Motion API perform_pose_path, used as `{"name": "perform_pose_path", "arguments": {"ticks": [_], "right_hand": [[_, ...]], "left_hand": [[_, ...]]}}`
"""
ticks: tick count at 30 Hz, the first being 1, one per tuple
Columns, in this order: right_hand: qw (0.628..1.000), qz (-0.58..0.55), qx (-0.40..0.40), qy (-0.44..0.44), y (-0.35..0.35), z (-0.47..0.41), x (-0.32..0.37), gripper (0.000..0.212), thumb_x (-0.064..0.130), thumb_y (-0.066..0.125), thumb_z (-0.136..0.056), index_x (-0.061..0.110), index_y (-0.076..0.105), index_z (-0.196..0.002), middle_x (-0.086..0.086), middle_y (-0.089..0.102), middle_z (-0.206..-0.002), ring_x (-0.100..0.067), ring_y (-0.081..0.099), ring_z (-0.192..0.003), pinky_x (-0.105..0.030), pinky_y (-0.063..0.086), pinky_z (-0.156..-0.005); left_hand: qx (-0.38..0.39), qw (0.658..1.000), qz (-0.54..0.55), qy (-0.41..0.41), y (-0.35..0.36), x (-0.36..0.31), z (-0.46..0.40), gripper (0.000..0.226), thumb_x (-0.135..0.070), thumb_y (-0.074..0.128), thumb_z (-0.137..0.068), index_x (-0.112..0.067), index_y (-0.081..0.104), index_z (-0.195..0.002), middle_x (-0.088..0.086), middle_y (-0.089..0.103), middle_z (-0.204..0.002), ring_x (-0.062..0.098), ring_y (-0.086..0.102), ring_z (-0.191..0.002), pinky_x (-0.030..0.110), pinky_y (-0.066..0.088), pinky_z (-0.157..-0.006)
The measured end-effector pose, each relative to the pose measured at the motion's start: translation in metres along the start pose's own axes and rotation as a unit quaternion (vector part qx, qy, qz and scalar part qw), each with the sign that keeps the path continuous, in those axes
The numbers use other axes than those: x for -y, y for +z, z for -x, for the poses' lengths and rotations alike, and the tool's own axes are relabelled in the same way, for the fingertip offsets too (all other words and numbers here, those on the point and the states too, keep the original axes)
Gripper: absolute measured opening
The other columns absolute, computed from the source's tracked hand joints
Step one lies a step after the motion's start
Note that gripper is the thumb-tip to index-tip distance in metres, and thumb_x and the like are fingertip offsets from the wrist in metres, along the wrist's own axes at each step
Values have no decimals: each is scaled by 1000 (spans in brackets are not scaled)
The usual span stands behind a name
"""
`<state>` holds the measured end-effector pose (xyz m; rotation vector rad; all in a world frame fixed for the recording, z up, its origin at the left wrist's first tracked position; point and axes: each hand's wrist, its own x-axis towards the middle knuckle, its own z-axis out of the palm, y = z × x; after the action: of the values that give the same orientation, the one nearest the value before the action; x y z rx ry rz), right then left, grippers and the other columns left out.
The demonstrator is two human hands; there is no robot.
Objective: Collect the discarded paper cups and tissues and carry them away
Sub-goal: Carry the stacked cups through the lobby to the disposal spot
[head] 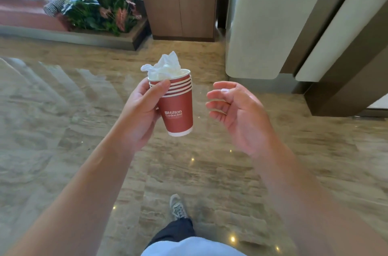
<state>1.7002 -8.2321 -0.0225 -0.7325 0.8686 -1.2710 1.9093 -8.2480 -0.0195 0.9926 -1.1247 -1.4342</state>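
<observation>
- Nested one inside another, the red paper cups point(177, 106) form a short stack held upright in the air, tipped slightly, above the marble floor point(63, 119); several rolled rims show near the top, and white lettering on the outermost cup reads "Hilton Garden Inn".
- Crumpled white tissues point(165, 66) sit stuffed into the mouth of the topmost cup, sticking up above its rim.
- The left hand point(140, 113) grips the stack from its left side, thumb laid across the upper rims on the near face and the fingers wrapped round the far side, mostly hidden behind the cups.
- The right hand point(237, 113) hovers just beside the stack, apart from it, palm turned toward the cups, fingers loosely bent and holding nothing.
- Both bare forearms reach in from the lower corners of the view.
- Below, one grey sneaker point(178, 207) is planted on the floor under a dark trouser leg, and a pale blue garment shows at the bottom edge.
- The polished floor carries small bright reflections of lights and is streaked with blur, so its finer pattern is hard to tell.
- Farther off stands a brown wooden cabinet point(178, 1) with a square flap in its right-hand door; it may be a waste bin.
- Left of the cabinet is a raised planter point(100, 3) of green and pink leaves.
- To the right rises a cream rounded column point(262, 18) beside dark-framed panels.
</observation>
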Motion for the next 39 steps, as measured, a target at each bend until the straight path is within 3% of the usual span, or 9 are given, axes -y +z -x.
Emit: {"name": "perform_pose_path", "arguments": {"ticks": [10,23,28,32,39], "right_hand": [[999,38,-39,-2,15,-179,7,27,14,55,-76,13,64,-102,-6,72,-87,-17,66,-70,-29,50,-64],[997,47,-52,-27,63,-400,48,28,16,56,-76,13,63,-102,-6,72,-85,-17,66,-69,-30,49,-67],[998,40,-48,-28,64,-469,55,28,16,56,-76,13,64,-103,-6,72,-86,-17,66,-70,-29,50,-66],[998,32,-42,-14,53,-531,55,26,17,57,-78,13,64,-103,-5,72,-86,-17,67,-70,-29,50,-64],[999,19,-29,4,29,-674,73,28,17,57,-76,13,64,-103,-5,72,-86,-17,66,-71,-29,51,-65]], "left_hand": [[4,999,31,-9,-56,12,-179,55,-41,75,-76,-20,65,-125,-2,76,-111,11,72,-98,24,57,-76],[38,999,20,14,-125,-34,-402,36,-41,75,-78,-32,74,-113,-2,76,-110,12,72,-99,26,58,-80],[20,1000,8,11,-142,-39,-467,42,-33,72,-84,-22,66,-123,-2,76,-109,11,72,-97,24,57,-78],[14,1000,-4,0,-147,-33,-524,58,-43,74,-77,-19,64,-128,-1,76,-111,12,72,-97,25,57,-77],[-13,1000,-15,-6,-146,-24,-658,57,-37,73,-82,-15,62,-132,1,75,-113,14,71,-98,27,57,-78]]}}
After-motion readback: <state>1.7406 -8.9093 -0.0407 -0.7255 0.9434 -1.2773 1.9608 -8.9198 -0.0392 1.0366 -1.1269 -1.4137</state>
